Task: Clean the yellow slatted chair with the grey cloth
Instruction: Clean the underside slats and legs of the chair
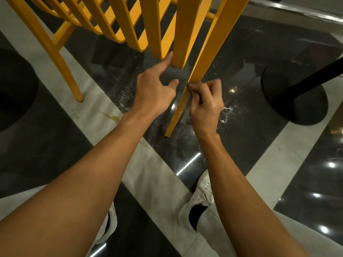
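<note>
The yellow slatted chair (152,25) fills the top of the head view, its curved slats coming down toward me. One rear leg (182,101) slants down to the floor between my hands. The grey cloth (174,74) is bunched under the lower end of a wide slat. My left hand (154,88) pinches the cloth between thumb and forefinger against that slat end. My right hand (205,104) grips the cloth's other part against the right side of the leg, fingers curled round it. Most of the cloth is hidden by the hands and the leg.
A second chair leg (68,71) stands at the left. Black round table bases sit at the far left (13,89) and at the right (295,95), the right one with a dark pole. The glossy black and white floor shows specks; my white shoes (200,199) stand below.
</note>
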`<state>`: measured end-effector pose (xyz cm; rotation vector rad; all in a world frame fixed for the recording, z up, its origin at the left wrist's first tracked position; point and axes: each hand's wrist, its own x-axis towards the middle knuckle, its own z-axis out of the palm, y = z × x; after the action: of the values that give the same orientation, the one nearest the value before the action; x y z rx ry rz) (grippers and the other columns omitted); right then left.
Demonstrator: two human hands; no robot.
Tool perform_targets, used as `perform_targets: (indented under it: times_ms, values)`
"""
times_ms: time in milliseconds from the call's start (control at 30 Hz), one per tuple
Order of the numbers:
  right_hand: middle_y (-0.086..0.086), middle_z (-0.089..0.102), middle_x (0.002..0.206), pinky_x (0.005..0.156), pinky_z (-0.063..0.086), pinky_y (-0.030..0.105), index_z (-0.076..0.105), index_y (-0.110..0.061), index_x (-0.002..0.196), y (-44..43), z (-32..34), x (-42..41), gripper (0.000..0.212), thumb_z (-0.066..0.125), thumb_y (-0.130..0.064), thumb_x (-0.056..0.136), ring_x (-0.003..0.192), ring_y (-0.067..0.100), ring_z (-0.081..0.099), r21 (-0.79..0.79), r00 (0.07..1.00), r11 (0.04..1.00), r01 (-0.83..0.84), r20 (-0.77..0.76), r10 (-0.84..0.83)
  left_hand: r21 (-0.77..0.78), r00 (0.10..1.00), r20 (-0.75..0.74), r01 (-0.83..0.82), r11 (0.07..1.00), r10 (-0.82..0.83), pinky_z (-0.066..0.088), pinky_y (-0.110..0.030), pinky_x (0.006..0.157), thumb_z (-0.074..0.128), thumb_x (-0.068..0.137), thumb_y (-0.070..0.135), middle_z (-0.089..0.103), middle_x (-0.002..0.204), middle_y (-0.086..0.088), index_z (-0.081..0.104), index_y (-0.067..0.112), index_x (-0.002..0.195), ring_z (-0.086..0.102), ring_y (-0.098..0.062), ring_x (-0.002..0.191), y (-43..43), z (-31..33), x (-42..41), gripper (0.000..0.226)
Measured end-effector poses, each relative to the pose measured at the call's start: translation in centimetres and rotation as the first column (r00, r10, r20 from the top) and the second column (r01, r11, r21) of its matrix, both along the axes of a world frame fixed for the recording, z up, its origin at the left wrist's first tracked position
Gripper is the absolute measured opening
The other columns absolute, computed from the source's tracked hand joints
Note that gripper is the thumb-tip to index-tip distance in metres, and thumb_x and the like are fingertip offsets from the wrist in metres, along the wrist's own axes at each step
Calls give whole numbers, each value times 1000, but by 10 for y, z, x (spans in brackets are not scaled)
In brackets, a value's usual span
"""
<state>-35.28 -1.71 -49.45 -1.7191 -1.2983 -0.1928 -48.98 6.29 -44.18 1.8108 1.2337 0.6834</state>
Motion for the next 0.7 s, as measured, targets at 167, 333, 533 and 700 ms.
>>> perform_targets:
  times_ms: [167, 333, 533, 700]
  values:
    - [15, 52, 90, 64, 51, 37, 77, -2, 97, -7, -24, 0, 8, 70, -6, 97, 74, 17, 51, -139, 1000, 990, -17, -12, 16, 8, 1000, -10, 20, 1000, -20, 48, -20, 108, 75, 97, 26, 64, 141, 21, 46, 35, 158, 62, 1, 118, 3, 1, 0, 69]
    - [17, 55, 92, 68, 50, 24, 77, -1, 95, 0, 0, 5, 8, 70, -1, 97, 79, 15, 53, 24, 1000, 1000, 10, -3, -10, -24, 999, 36, 12, 1000, -11, 52, -22, 107, 75, 96, 19, 63, 142, 24, 44, 34, 159, 67, 4, 109, 3, 1, 1, 72]
    - [15, 54, 91, 64, 52, 41, 76, -1, 95, -4, -45, 0, 12, 67, -8, 98, 76, 18, 53, -140, 999, 990, -14, -33, 10, -22, 997, 50, 56, 998, -55, 51, -27, 112, 73, 97, 17, 62, 144, 22, 46, 35, 158, 70, 6, 105, 4, -3, -3, 70]
    - [13, 59, 92, 68, 52, 30, 77, -2, 93, -3, -39, -2, 6, 72, -4, 95, 79, 15, 57, -74, 992, 996, 39, -115, -47, -45, 996, 62, 68, 997, -66, 47, -25, 116, 72, 96, 14, 62, 144, 21, 48, 35, 157, 70, 10, 101, 5, -1, -3, 69]
